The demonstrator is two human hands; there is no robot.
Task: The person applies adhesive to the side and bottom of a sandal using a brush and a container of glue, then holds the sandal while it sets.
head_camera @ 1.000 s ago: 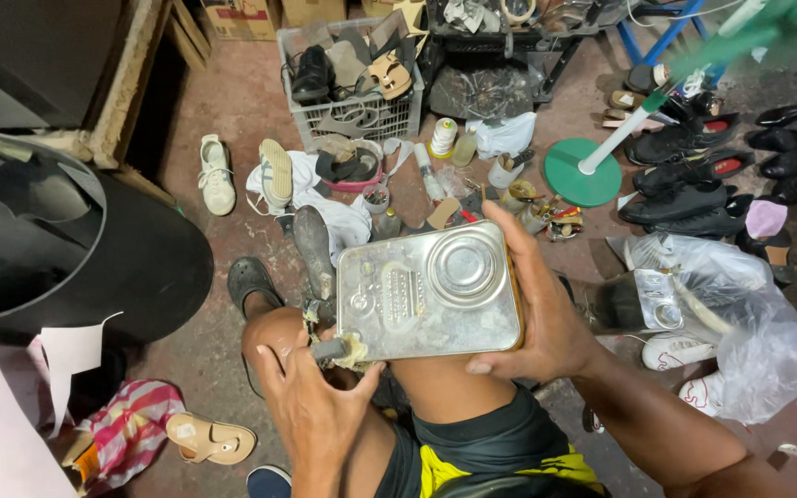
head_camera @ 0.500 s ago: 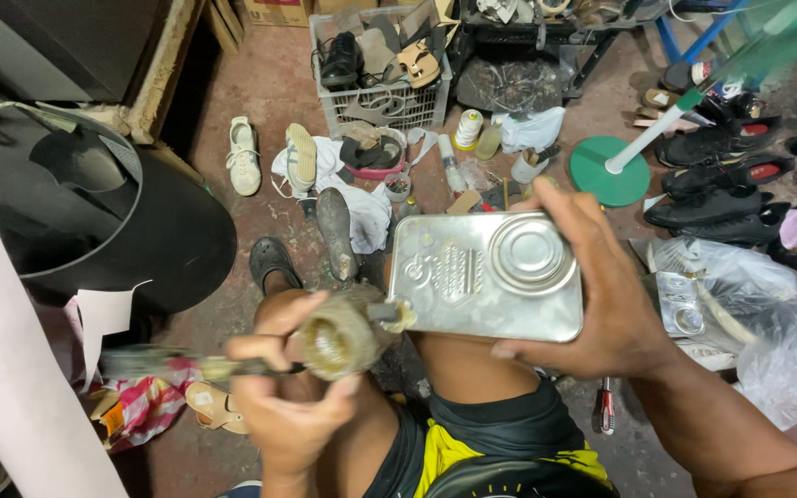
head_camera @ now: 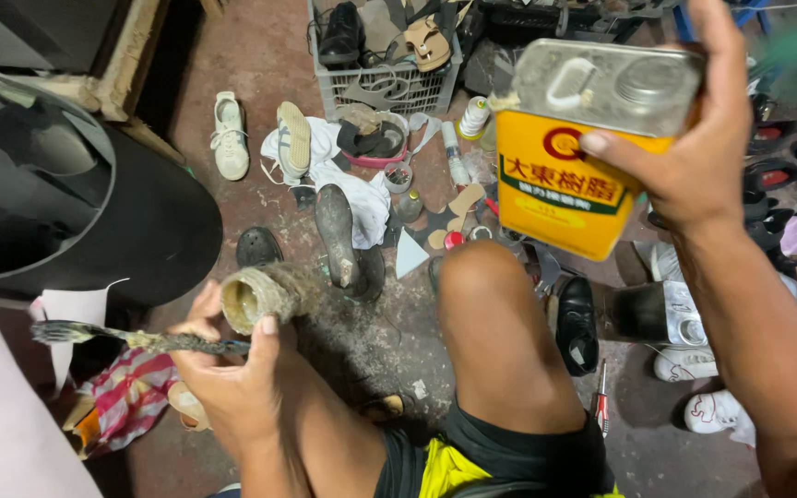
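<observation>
My right hand (head_camera: pixel 694 152) grips a rectangular metal can (head_camera: pixel 583 138) with a yellow label and a silver top, held up at the upper right, above my knee (head_camera: pixel 491 304). My left hand (head_camera: pixel 223 369) holds a small round container (head_camera: pixel 255 297) crusted with dried glue, its open mouth showing yellowish glue inside. The same hand also clamps a glue-caked brush (head_camera: pixel 122 337) that points left. The can and the small container are apart.
A grey plastic crate (head_camera: pixel 380 55) of shoes stands at the back. Shoes, soles and small bottles litter the floor (head_camera: pixel 352 341). A shoe on an iron last (head_camera: pixel 339 235) stands ahead. Black sheet material (head_camera: pixel 122 212) lies left; a screwdriver (head_camera: pixel 601 401) and more shoes lie right.
My right hand has lifted the can up and to the right and turned its yellow label toward me. My left hand has come away from the can with the small container and brush.
</observation>
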